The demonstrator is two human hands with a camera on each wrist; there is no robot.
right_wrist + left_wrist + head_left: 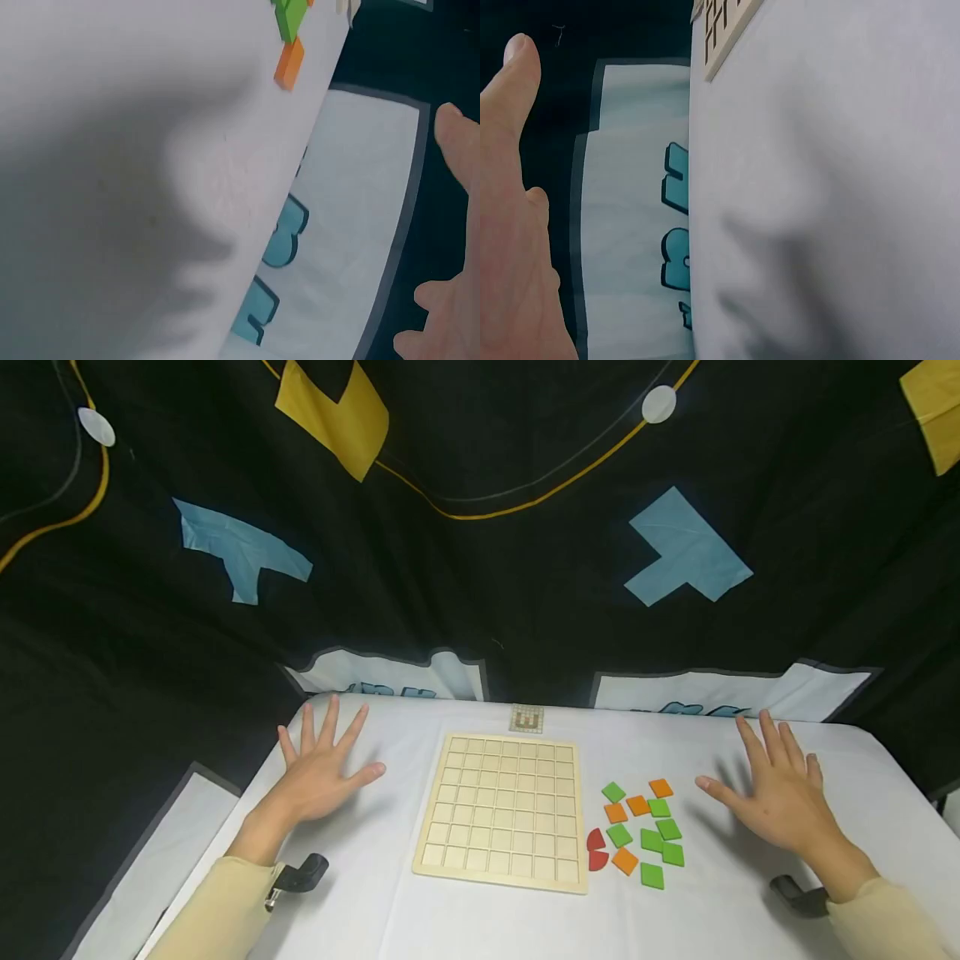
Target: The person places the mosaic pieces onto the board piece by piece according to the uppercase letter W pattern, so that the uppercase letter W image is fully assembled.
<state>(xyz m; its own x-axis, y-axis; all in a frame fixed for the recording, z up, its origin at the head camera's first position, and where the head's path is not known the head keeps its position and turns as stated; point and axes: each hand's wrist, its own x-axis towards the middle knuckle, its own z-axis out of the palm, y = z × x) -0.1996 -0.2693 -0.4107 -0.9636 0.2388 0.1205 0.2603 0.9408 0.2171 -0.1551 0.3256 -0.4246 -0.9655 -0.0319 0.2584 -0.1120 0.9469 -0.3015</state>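
Note:
My left hand (318, 781) is held over the white table, left of a wooden grid board (502, 810), with its fingers spread and nothing in it. On the other side, my right hand (783, 797) hovers with fingers spread too, casting a shadow on the cloth. Between the board and that hand lie loose flat tiles: several green squares (652, 876), several orange squares (625, 861) and two red rounded pieces (597, 860). The board's square cells hold no tiles. In the right wrist view, a green tile (291, 19) and an orange tile (289, 66) appear near the top.
A small patterned square (527, 718) lies behind the board near the table's far edge. Beyond it hangs a black cloth (465, 593) with blue, yellow and white shapes. A black band fitting (300, 873) is at the left wrist, another (798, 897) at the right.

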